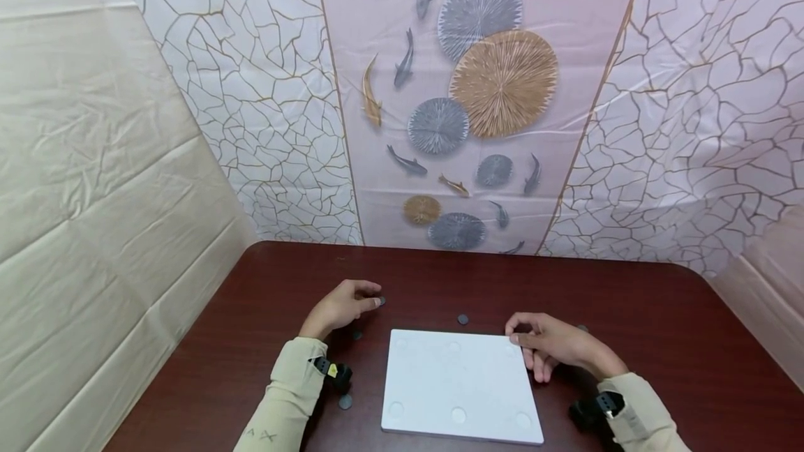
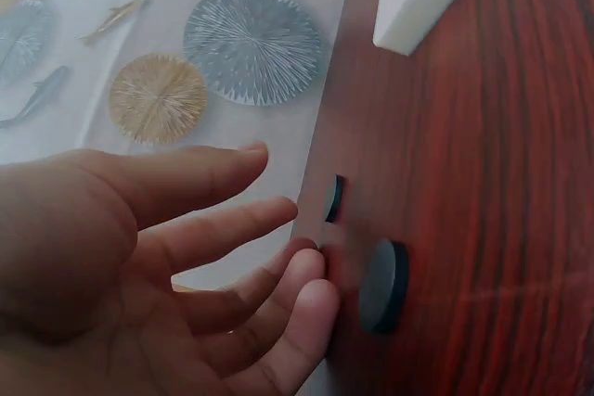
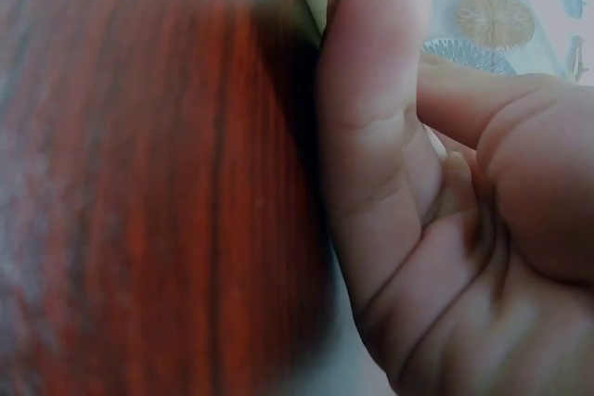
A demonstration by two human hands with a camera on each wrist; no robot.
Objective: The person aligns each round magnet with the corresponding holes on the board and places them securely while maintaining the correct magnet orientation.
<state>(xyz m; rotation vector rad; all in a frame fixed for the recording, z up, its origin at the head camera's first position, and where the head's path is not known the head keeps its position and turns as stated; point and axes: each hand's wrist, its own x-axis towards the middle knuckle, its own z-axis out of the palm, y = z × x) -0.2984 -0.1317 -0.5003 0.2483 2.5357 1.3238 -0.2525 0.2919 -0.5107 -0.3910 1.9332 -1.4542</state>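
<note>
A white rectangular board (image 1: 461,382) with shallow round recesses lies flat on the table. My right hand (image 1: 553,344) grips its far right corner, thumb on top and index finger at the far edge; in the right wrist view the fingers (image 3: 371,127) hide most of that contact. At the board's far left, my left hand (image 1: 342,309) reaches over the table beside a small dark disc (image 1: 382,300). Seen from the left wrist, the fingers (image 2: 209,234) are spread and loosely bent, with nothing held. Two dark discs, one nearer (image 2: 384,287) and one farther (image 2: 334,198), lie past the fingertips.
More dark discs lie around the board: one behind it (image 1: 463,319), one by the left wrist (image 1: 357,335), one near the left sleeve (image 1: 345,402), and one partly hidden behind the right hand (image 1: 583,328). A patterned cloth (image 1: 402,180) hangs behind the dark red table (image 1: 289,264).
</note>
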